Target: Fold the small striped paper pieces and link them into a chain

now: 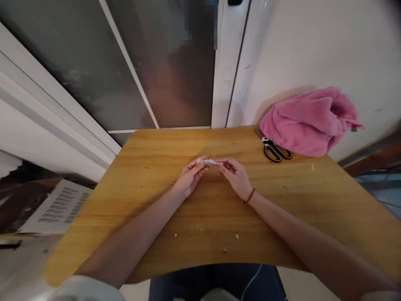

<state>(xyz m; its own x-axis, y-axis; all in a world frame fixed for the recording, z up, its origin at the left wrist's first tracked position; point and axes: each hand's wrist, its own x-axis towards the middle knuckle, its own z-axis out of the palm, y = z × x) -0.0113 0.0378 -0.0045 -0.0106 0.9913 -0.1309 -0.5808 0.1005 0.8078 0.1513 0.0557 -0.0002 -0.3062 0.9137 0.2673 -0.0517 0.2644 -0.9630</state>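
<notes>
Just above the middle of the wooden table, both hands meet at a small whitish, folded-looking piece, perhaps paper or thin plastic; its exact kind is too small to tell. My left hand pinches its left end between thumb and fingers. At the right end, the thumb and fingertips of my right hand close on it too. A red cord bracelet circles the right wrist. Parts of the piece are covered by the fingers.
Black-handled scissors lie at the back right, their blades partly beneath a pink plush cloth. Small white scraps dot the tabletop. A glass-panelled door stands behind the table. An open cardboard box sits at the lower left.
</notes>
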